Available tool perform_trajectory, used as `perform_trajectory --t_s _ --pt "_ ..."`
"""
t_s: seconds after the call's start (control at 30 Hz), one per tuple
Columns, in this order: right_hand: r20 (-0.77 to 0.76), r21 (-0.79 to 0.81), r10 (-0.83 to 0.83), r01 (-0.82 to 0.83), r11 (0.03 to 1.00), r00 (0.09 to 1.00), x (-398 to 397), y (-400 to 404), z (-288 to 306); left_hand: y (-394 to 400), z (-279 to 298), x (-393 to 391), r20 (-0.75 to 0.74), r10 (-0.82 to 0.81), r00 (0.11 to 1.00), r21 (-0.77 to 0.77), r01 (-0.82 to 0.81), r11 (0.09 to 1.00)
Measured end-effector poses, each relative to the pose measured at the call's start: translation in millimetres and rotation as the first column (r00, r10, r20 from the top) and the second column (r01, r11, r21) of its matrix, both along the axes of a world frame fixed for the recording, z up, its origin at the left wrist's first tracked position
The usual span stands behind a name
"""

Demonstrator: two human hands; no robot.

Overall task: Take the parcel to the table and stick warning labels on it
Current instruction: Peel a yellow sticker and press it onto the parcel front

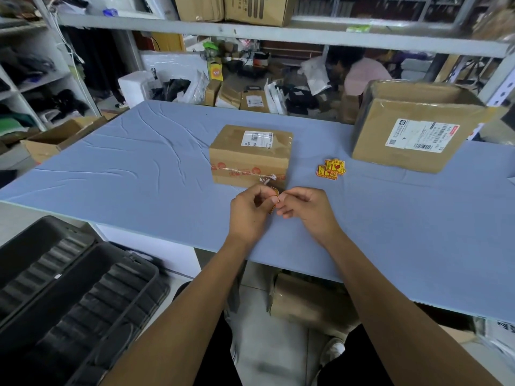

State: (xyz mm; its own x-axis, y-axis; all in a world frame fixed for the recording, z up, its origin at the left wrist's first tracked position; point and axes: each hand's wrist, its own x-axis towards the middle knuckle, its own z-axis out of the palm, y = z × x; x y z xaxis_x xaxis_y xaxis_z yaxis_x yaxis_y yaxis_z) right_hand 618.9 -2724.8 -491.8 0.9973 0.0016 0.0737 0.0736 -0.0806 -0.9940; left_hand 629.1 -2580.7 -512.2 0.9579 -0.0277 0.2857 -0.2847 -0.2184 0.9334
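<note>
A small brown cardboard parcel (250, 156) with a white shipping label on top rests on the blue table (139, 168). Just in front of it, my left hand (250, 211) pinches a yellow-and-red warning label (274, 199) that is bent between the fingers. My right hand (302, 207) touches the same label's edge with thumb and forefinger. Both hands hover slightly above the table, near the parcel's front face. A small pile of spare warning labels (331, 169) lies to the right of the parcel.
A bigger open cardboard box (412, 126) stands at the table's right rear. Black plastic trays (69, 296) sit low on the left. Cartons fill the shelf above and the floor behind, where a person (362, 75) bends down. Another box (303, 299) lies under the table.
</note>
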Motion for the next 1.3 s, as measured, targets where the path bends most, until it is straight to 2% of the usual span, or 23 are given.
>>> perform_trajectory --t_s 0.93,1.2,1.3 --pt "0.052 -0.113 -0.048 0.053 0.992 0.998 1.9 0.3 -5.0 -2.5 1.7 -3.0 0.035 -0.007 0.999 0.046 0.005 0.999" --pt "0.062 -0.137 -0.028 0.036 0.99 0.998 1.5 0.1 -5.2 -1.8 6.6 -5.5 -0.034 -0.028 0.999 -0.032 0.027 0.999" --pt "0.058 -0.153 -0.028 0.037 0.988 0.998 2.3 0.1 -5.7 -1.9 7.5 -5.9 -0.058 -0.004 0.998 -0.019 0.003 1.0"
